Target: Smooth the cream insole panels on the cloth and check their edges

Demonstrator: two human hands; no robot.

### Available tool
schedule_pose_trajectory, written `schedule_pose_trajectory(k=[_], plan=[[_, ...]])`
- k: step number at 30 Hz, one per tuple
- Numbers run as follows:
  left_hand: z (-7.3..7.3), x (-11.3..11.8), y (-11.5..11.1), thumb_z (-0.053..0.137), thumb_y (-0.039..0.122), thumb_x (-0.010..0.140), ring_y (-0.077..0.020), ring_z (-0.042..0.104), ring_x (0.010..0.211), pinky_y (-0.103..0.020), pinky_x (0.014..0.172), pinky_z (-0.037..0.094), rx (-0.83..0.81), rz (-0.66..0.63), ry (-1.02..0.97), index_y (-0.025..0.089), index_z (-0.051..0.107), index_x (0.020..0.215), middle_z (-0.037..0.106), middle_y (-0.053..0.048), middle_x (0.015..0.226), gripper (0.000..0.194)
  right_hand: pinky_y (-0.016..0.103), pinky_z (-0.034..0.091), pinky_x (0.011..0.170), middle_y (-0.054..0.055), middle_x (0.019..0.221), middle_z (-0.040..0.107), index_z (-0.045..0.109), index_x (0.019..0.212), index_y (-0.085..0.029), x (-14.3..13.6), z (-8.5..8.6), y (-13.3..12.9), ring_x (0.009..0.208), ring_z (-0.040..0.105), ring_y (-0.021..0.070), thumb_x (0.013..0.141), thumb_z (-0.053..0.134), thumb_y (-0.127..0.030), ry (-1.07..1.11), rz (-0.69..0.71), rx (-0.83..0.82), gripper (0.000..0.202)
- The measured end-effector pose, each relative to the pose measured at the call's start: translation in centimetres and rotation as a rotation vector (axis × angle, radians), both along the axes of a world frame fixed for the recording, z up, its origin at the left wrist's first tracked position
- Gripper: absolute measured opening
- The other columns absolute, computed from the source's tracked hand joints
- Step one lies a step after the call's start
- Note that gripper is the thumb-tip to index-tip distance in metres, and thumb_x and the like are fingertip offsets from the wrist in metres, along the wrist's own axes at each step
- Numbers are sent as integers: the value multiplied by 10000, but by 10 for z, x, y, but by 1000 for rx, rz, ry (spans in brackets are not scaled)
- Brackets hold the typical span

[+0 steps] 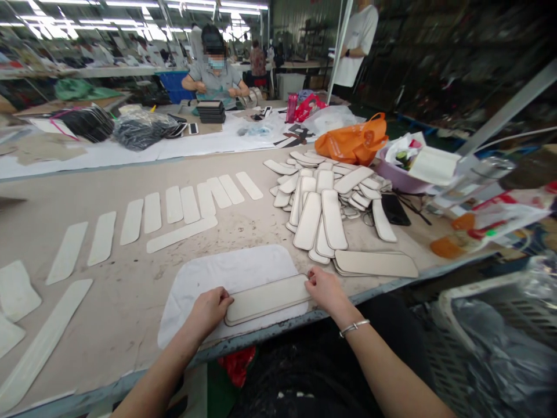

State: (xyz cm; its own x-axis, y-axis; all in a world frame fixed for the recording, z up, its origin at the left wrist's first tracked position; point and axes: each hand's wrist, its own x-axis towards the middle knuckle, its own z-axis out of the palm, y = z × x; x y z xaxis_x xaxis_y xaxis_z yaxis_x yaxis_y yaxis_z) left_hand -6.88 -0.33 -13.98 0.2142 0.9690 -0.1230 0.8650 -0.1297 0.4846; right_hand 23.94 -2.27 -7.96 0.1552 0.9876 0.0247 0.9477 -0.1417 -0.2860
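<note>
A long cream panel with rounded corners and a dark edge (270, 299) lies over a white cloth-like sheet (195, 278) at the table's near edge. At the panel's left end, my left hand (212, 307) is closed, pinching its corner between thumb and fingers. My right hand (324, 290) pinches the right end in the same way, with a bracelet on that wrist. Just right of my right hand lies a small stack of similar long panels (376, 263). Beyond it is a heap of shorter cream pieces (333, 217).
Several flat cream strips (174, 204) are laid out across the table's left half. An orange bag (352, 142), a purple basin (400, 174) and a black phone-like item (395, 210) are at the right. A grey crate (452, 313) stands below. A masked co-worker (215, 75) sits opposite.
</note>
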Motion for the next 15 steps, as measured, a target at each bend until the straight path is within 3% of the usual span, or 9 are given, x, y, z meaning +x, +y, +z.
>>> schedule_pose_trajectory(k=[8,15], plan=[[4,0,1,500,271,821,-167,593,699,-244,656,372,-31,14,-31,171,609,770,645,-23,681,156,230,359,628,-19,708,655,570,934,-191,1,2,0,665,583,125,754,527,-173,0,6,-11,186],[7,0,0,499,266,822,-155,592,669,-235,644,371,-37,7,-41,168,601,777,642,-15,666,148,267,372,632,20,730,663,552,984,-192,-5,7,-4,713,616,179,766,522,-195,-99,4,-23,220]])
